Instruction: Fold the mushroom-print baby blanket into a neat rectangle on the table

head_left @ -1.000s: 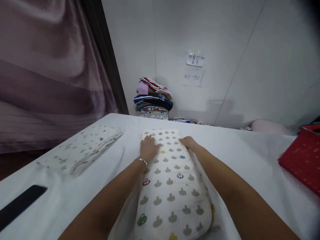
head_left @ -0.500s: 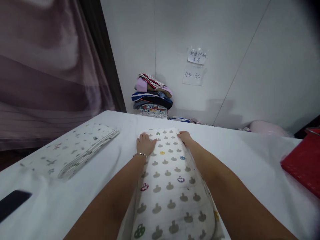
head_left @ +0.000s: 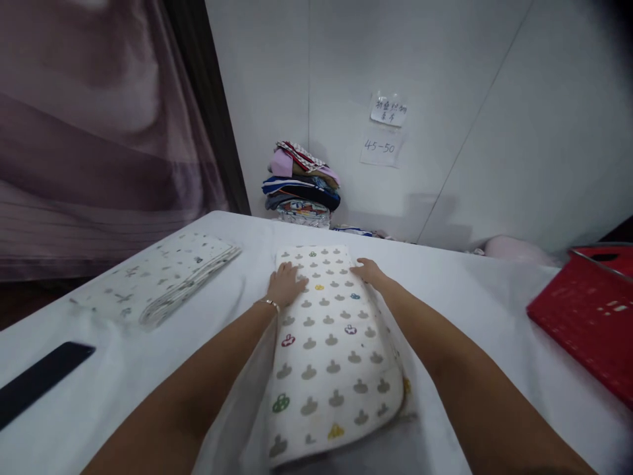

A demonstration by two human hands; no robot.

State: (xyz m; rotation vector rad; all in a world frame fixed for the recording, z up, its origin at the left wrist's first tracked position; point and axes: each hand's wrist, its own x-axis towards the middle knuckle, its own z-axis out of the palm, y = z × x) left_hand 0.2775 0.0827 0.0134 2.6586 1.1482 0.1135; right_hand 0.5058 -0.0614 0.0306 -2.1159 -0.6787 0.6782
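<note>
A long folded white cloth (head_left: pixel 331 356) with grey and coloured mushroom-like prints lies lengthwise on the white-covered table (head_left: pixel 459 290). My left hand (head_left: pixel 287 284) rests flat on its left side near the far end, fingers spread, a bracelet at the wrist. At the far right edge of the cloth is my right hand (head_left: pixel 368 270), its thumb and fingers apart, touching or just beside the edge. The near end of the cloth is rounded, with layers showing at its right side.
Another folded printed cloth (head_left: pixel 163 274) lies at the left, with a dark flat object (head_left: pixel 44 376) nearer. A red bag (head_left: pixel 588 310) sits at the right. Beyond the table, a stack of folded fabrics (head_left: pixel 301 185) stands by the wall, below and left of paper signs (head_left: pixel 380 145).
The view has shifted, so the near end of the printed cloth and more of the red bag now show. My right hand's fingers have opened at the cloth's edge; my left hand stays on the cloth.
</note>
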